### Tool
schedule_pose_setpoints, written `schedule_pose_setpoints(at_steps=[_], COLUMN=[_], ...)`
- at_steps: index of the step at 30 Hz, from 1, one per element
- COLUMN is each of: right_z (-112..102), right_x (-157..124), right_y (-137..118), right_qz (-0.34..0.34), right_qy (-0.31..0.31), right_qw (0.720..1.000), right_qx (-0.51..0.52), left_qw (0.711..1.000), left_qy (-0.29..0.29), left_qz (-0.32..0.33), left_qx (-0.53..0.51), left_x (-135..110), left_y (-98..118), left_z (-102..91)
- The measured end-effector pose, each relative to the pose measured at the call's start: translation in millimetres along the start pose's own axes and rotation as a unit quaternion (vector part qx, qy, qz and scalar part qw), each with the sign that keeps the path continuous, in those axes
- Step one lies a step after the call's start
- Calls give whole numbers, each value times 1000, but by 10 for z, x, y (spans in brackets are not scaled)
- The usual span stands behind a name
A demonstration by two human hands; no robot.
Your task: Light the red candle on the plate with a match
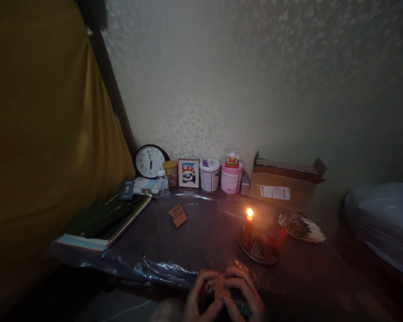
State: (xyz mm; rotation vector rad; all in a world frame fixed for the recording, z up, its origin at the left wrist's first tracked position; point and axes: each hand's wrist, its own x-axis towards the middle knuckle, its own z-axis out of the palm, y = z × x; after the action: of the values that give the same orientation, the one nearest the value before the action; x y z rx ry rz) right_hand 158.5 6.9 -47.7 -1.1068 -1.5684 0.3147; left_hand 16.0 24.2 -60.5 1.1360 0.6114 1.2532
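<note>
At the table's front edge, my left hand (201, 293) and my right hand (244, 290) pinch a small flat brown cardboard piece (222, 287) between them. Thumbs press it from below while fingers curl round its sides. Beyond my right hand, a lit red candle (249, 230) stands upright on a round stained metal plate (255, 260). A second red candle-like piece (282, 238), unlit, leans at the plate's right side. Farther back on the table lie several similar brown cardboard pieces (178, 216), partly overlapping.
A plastic-covered table (201, 237) holds green books (110, 221) at left. Along the wall stand a clock (150, 161), a framed panda picture (188, 173), a white tin (209, 175), a pink tin (231, 179) and a cardboard box (284, 183). A fan-shaped object (300, 227) lies behind the plate.
</note>
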Motion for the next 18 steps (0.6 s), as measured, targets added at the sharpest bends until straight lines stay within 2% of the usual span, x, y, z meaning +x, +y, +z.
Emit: schedule_pose_setpoints(at_steps=[8, 18], right_z=[4, -16], right_x=[-22, -8], right_y=[-9, -28], right_qz=[17, 8], right_qy=[-10, -6], right_qw=[1000, 1000], right_qx=[13, -1], left_qw=[1000, 1000], left_qy=[17, 0], left_qz=[-9, 0], left_qx=[3, 3], left_x=[-13, -14], left_y=[25, 109], left_z=[18, 28])
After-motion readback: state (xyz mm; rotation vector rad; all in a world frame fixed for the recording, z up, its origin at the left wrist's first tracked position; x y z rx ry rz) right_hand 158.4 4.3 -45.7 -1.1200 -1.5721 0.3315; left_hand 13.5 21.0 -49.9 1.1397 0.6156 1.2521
